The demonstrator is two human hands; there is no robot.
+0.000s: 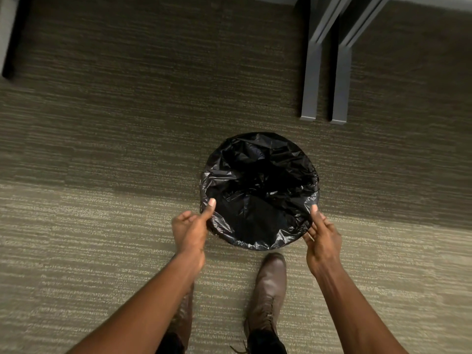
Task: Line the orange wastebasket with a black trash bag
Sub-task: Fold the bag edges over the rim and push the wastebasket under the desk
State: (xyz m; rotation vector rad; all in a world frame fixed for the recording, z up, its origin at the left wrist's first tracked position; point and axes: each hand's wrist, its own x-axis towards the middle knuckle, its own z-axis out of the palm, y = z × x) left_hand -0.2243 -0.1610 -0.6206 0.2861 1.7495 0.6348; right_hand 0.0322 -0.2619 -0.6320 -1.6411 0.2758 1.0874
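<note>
A black trash bag (259,190) covers the round wastebasket on the carpet; its edge is folded over the whole rim, so no orange shows. My left hand (190,226) is at the near left of the rim, thumb on the plastic, fingers curled under the bag's edge. My right hand (323,237) is at the near right of the rim, thumb up on the plastic, fingers beneath the folded edge. The bag sags loosely into the basket with shiny creases.
Two grey metal desk legs (324,72) stand just beyond the basket at the upper right. A black furniture leg (12,47) is at the far left. My brown boots (269,292) stand on the striped carpet right below the basket.
</note>
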